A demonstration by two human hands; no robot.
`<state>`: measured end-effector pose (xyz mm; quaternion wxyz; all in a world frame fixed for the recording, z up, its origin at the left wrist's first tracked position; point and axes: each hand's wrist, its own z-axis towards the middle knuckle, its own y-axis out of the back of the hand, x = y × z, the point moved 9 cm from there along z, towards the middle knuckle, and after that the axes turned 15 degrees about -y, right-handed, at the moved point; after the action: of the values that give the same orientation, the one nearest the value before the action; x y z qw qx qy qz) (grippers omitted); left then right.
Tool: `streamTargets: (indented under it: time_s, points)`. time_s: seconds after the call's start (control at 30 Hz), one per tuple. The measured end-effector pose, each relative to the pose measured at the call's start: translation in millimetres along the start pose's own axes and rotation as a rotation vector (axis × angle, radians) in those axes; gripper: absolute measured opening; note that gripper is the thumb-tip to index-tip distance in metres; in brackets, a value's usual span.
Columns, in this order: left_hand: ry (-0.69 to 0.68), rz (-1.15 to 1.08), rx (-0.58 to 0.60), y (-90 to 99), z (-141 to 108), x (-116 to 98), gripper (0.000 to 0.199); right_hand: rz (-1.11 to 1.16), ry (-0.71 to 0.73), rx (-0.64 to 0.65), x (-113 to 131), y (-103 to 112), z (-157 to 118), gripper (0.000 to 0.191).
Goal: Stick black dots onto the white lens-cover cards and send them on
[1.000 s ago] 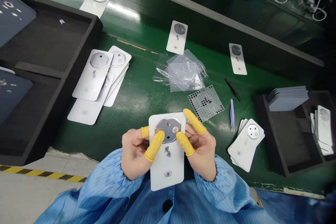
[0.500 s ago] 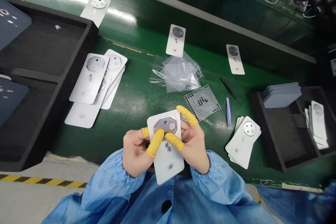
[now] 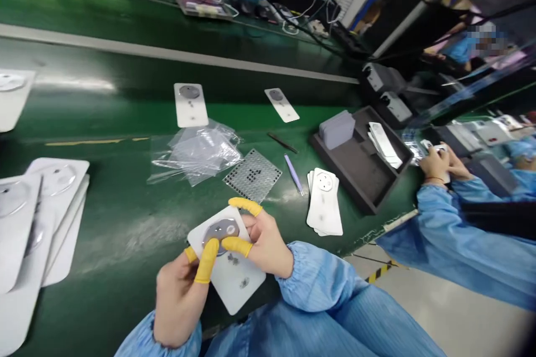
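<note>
Between my two hands is a white phone back cover (image 3: 234, 284) with a grey octagonal camera ring at its top. My left hand (image 3: 184, 290) grips its left edge, the yellow-cotted thumb pressing on the ring's lower rim. Opposite it, my right hand (image 3: 263, 240) holds the upper right edge, thumb on the ring and a yellow-cotted finger stretched past the corner. Fingers behind the cover are hidden. Just beyond lies a clear sheet (image 3: 253, 176) with small black dots. Purple tweezers (image 3: 293, 174) and dark tweezers (image 3: 283, 143) rest to its right.
Stacked white covers lie at left (image 3: 62, 223) and right (image 3: 324, 203). Clear plastic bags (image 3: 201, 150) sit beyond the sheet. A black tray (image 3: 355, 178) holds grey and white covers. A co-worker's hands (image 3: 439, 164) work at far right. Single covers (image 3: 191, 114) lie along the back.
The view has swung to the right, bringing co-workers into sight and the left tray out of it. Both hands still hold the cover, which is now more tilted in the picture.
</note>
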<state>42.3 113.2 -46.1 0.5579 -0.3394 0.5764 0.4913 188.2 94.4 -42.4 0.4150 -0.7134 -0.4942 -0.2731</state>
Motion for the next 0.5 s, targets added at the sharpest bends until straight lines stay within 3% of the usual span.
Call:
streamTargets:
  time_s: [0.07, 0.2, 0.27, 0.3, 0.4, 0.5]
  points:
    - [0.010, -0.087, 0.085, -15.9, 4, -6, 0.035, -0.101, 0.062, -0.163, 15, 47, -10, 0.059]
    - [0.113, -0.144, -0.123, 0.3, 3, -9, 0.039, -0.302, 0.211, -0.529, 50, 168, -40, 0.068]
    - [0.136, -0.153, -0.190, 9.0, 1, -6, 0.034, -0.712, 0.357, -0.808, 75, 211, -59, 0.063]
    - [0.133, -0.153, -0.203, 11.3, 0, -4, 0.033, -0.803, 0.400, -0.882, 84, 225, -63, 0.063]
    - [0.086, -0.135, -0.222, 13.4, 1, -1, 0.034, -1.053, 0.464, -0.964, 112, 234, -50, 0.054]
    - [0.065, -0.138, -0.221, 9.0, 4, 2, 0.034, -1.362, 0.403, -0.900, 148, 207, 11, 0.042]
